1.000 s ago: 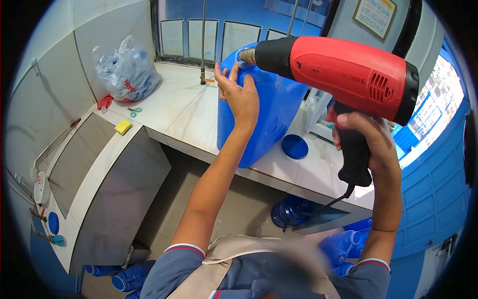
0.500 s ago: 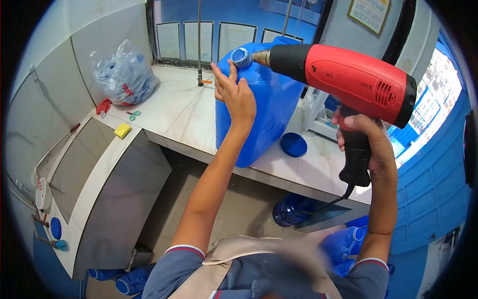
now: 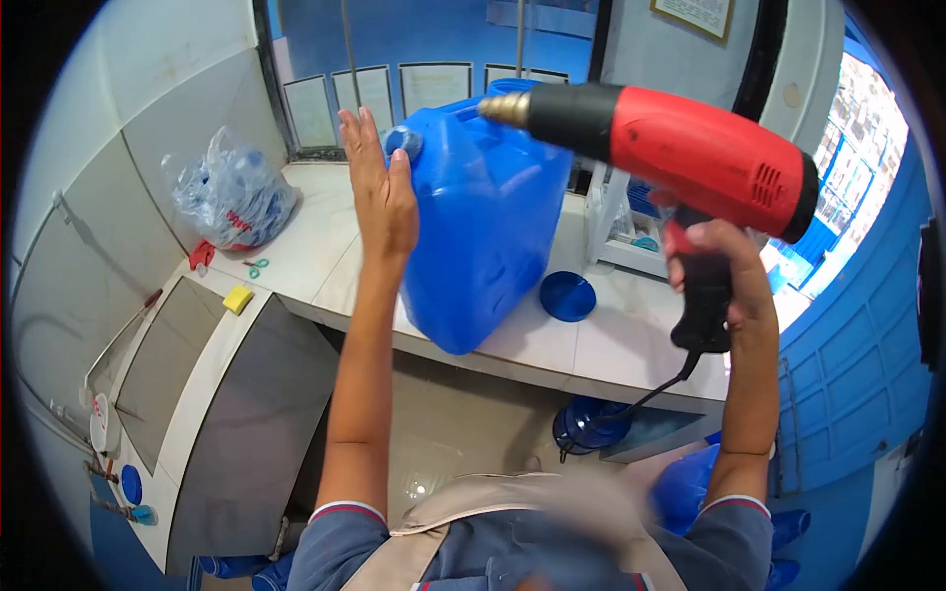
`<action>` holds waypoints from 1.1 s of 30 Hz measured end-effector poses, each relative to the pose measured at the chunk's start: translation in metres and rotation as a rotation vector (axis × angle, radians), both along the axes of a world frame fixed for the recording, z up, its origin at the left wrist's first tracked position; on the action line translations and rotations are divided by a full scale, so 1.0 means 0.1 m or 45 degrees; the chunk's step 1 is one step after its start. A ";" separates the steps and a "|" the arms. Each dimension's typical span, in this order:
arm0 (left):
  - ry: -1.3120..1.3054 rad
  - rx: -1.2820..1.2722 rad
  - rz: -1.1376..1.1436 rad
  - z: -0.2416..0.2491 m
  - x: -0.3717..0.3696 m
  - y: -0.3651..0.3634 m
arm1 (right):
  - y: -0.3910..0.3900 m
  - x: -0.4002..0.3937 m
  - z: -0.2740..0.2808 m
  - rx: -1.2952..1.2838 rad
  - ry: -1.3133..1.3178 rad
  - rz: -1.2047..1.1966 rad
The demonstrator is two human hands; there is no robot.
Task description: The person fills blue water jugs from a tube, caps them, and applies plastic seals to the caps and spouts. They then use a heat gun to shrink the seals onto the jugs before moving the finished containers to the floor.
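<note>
A large blue water jug stands on the tiled counter, tilted slightly in view. Its small spout cap, wrapped in clear film, is at the upper left corner. My left hand lies flat against that side beside the cap, fingers stretched out and thumb close to it. My right hand grips the black handle of a red heat gun. The metal nozzle points left above the jug's top, apart from the spout cap. A round dark-blue lid lies on the counter right of the jug.
At the left are a plastic bag of blue items, scissors and a yellow sponge near a tiled basin. A white rack stands right of the jug. The gun's cord hangs over the counter edge.
The nozzle was right at the spout cap and is now away from it, to the right. The jug appears further left. My left hand's fingers have straightened beside the cap.
</note>
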State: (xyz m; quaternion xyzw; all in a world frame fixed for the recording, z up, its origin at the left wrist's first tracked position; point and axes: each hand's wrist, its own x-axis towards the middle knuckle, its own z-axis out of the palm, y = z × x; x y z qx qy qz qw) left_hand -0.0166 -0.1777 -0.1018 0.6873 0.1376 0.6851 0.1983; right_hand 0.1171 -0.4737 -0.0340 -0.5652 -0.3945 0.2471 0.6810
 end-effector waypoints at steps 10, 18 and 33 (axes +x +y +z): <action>0.028 0.193 0.227 -0.17 0.24 -0.24 | -0.19 2.74 0.49 -0.438 -0.936 -0.799; 0.001 -0.121 0.474 -1.33 0.54 -0.88 | 0.56 4.12 0.23 -1.138 -1.583 -0.828; -0.538 -0.697 0.031 -1.75 1.05 -0.87 | 2.66 2.84 -1.18 0.092 0.091 0.435</action>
